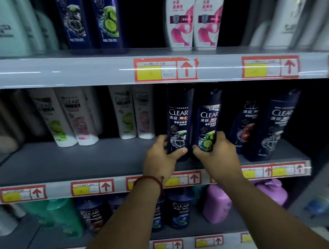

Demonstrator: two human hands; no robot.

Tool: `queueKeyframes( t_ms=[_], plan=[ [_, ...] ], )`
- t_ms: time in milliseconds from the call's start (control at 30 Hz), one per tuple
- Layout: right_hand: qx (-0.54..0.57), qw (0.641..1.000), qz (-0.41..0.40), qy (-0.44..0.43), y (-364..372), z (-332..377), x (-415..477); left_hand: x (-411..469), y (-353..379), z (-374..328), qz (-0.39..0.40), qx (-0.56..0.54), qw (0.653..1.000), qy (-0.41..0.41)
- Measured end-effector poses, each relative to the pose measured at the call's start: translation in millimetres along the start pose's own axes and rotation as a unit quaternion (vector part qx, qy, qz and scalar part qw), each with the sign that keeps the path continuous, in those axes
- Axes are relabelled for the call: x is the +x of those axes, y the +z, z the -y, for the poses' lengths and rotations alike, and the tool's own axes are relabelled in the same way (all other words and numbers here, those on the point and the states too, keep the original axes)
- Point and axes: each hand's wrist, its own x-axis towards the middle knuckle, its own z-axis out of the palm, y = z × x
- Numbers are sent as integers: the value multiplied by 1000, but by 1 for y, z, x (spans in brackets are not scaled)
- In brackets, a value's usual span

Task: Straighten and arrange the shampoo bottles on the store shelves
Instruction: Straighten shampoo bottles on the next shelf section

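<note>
Left hand: your left hand [162,156] was wrapped around the base of the dark navy plastic Clear bottle with the ice picture [179,123].
Right hand: your right hand [216,156] clasped the dark navy Clear bottle with the lime picture [209,122], which looked slightly tilted.
Place: both stood mid-shelf on the grey metal middle shelf [70,163], touching.
Advice: you did best to square the labels forward.
Obstacles: two more navy bottles [263,126] leaned just right; white Clear bottles [134,112] stood left.

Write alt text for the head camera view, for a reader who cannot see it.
Two bare hands grip two dark navy plastic Clear shampoo bottles side by side on the middle grey store shelf: left hand on the ice-picture bottle, right hand on the lime-picture bottle. More bottles fill neighbouring shelves.
</note>
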Motion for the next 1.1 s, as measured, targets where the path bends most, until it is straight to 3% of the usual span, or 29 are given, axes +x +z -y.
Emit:
queueKeyframes(
  t_ms=[300, 433, 567, 633, 833, 1100],
  plan=[
    [-80, 995, -35, 39, -22, -22, 6, -2, 37, -13, 16, 8, 1000, 17],
    [-101, 992, -79, 2, -28, -21, 0, -5, 33, -14, 30, 58, 998, 22],
    [-1, 991, -134, -23, -25, 7, -23, -7, -2, -13, 27, 93, 995, 7],
    [38, 992, -116, -37, -12, 25, -34, -4, -27, -9, -14, 81, 997, -5],
    [151, 988, 38, -2, 59, 56, -44, 6, -92, 22, -128, 26, 990, -50],
    [124, 992, 26, 26, 125, 71, 0, 49, -119, 58, -127, -27, 988, -87]
  ],
)
